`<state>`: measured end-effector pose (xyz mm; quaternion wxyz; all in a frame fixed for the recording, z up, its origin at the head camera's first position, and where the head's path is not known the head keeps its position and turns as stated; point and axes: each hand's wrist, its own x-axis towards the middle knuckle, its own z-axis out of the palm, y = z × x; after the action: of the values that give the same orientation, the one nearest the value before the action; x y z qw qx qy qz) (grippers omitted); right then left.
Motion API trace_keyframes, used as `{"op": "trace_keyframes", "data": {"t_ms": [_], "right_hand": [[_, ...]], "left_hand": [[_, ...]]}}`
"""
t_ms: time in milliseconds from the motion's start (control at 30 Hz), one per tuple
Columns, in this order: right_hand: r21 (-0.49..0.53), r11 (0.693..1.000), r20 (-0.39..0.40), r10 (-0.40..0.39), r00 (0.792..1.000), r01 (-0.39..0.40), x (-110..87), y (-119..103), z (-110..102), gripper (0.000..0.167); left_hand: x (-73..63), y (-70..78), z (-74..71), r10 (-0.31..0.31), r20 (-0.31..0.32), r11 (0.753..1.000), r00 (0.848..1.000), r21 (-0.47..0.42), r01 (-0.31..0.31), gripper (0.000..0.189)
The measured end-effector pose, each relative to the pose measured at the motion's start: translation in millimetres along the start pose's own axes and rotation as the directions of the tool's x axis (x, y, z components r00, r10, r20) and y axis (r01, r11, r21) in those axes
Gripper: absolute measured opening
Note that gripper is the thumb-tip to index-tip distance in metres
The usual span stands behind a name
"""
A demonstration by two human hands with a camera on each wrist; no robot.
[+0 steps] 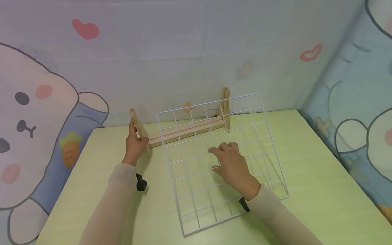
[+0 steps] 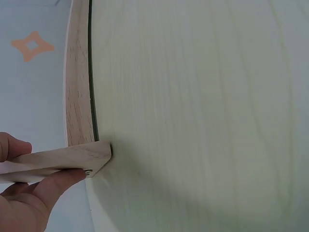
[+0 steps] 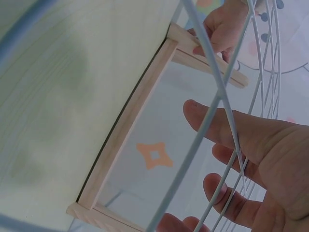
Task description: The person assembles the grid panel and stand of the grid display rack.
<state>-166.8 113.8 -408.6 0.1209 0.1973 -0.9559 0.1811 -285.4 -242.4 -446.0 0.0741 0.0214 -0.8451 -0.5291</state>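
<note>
Grid (image 1: pixel 190 158) nearest, slanted over the table (image 1: pixel 318 163); cannot tell if its near edge touches down. Right hand (image 1: pixel 234 167) grips it mid-mesh, fingers and thumb curled in among the wires. Beyond, well apart from it, left hand (image 1: pixel 135 145) pinches the left upright (image 1: pixel 139 125) of the wood stand (image 1: pixel 186 131), thumb one side, fingers the other. Stand is on the table near the backdrop (image 1: pixel 153 68); right upright (image 1: pixel 226 105) farthest, unheld. Grid's far edge overlaps it in the head view; contact unclear.

Risks, judged: one-handed grip well inside the mesh could let the grid swing or twist, and a corner could knock the right upright. Stand held at one end only, so a bump could pivot or tip it. Fingers could snag in the wires on release.
</note>
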Motion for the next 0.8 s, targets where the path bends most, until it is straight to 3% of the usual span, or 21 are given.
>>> {"op": "trace_keyframes", "data": {"t_ms": [533,800], "right_hand": [[0.017,1.0,0.001,0.005,1.0,-0.005,-3.9,-0.9,-5.9,0.058],[0.018,1.0,-0.009,0.0,1.0,0.0,-8.1,-1.1,-5.0,0.059]], "left_hand": [[-3.4,-2.8,4.1,0.01,0.052,1.0,0.999,0.006,-0.01,0.099],[-11.2,2.6,9.1,0.004,0.119,1.0,0.993,-0.006,-0.003,0.1]]}}
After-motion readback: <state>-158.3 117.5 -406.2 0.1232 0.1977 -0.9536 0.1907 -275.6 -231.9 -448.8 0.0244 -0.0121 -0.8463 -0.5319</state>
